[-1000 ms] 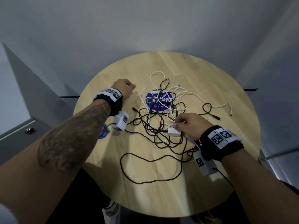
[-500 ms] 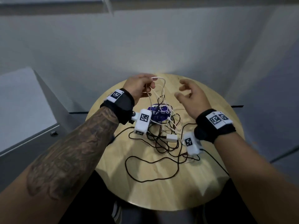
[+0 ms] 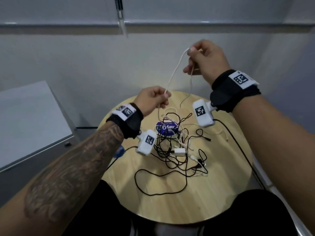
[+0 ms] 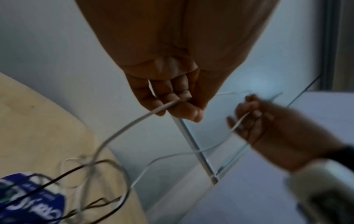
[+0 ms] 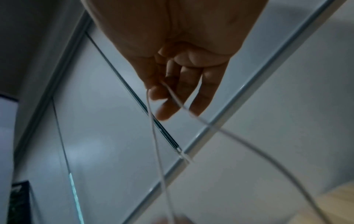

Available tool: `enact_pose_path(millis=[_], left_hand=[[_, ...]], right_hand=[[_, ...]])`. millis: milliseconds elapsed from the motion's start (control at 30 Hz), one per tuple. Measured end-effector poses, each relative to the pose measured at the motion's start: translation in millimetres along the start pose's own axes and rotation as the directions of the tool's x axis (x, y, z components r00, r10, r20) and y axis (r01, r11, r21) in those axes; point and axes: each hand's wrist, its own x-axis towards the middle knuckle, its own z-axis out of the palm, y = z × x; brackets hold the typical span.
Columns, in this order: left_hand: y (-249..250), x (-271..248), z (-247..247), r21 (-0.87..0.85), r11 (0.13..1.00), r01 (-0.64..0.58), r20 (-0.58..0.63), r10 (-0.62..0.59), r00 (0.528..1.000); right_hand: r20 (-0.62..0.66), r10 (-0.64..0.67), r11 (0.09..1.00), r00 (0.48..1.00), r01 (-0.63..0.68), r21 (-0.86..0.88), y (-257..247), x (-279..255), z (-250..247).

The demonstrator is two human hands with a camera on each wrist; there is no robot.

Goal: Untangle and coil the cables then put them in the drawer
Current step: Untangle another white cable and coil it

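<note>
Both hands pinch one thin white cable (image 3: 175, 70): right hand (image 3: 202, 60) high, left hand (image 3: 151, 101) lower. Its tail drops into the black-and-white tangle (image 3: 177, 150) mid-tabletop, nearer the left.

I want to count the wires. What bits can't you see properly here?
- Pile of cables, head view: black and white strands cross so tightly that the count is unclear.
- White cable below the left hand: its far end is lost in the pile.
- Sticker, head view: print too small and crossed by cables.
- Right hand, right wrist view: its grip is blurred.
- Drawer: none clearly shown.
</note>
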Motion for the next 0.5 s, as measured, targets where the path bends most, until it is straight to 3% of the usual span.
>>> enact_pose_path(millis=[100,167,267,367,433,500], left_hand=[[-38.4,-8.2,7.7,0.216,0.976,0.028,0.102,-0.051,0.993],[-55.8,-12.6,8.7,0.241,0.969,0.061,0.089,-0.084,0.992],[-56.4,-7.7,1.4,0.098,0.99,0.104,-0.07,-0.097,0.993],[-36.0,2.5,-9.3,-0.094,0.993,0.074,-0.168,-0.089,0.982],[-16.2,6.1,-14.3,-0.136,0.988,0.07,-0.138,-0.089,0.986],[0.7,6.3,-16.1,-0.152,0.981,0.12,-0.009,-0.122,0.992]], right_hand=[[-0.12,0.0,0.993,0.993,0.014,0.115,-19.3,14.4,-10.4],[-0.176,0.004,0.99,0.984,0.021,0.141,-25.8,21.6,-20.8],[-0.205,0.025,0.997,0.978,-0.008,0.08,-17.6,25.8,-27.9],[-0.143,0.072,0.995,0.987,-0.082,-0.064,1.9,15.9,-21.7],[-0.082,0.093,0.994,0.992,-0.098,-0.052,10.1,6.7,-15.6],[-0.038,0.108,0.992,0.993,-0.105,0.071,3.1,3.8,-10.3]])
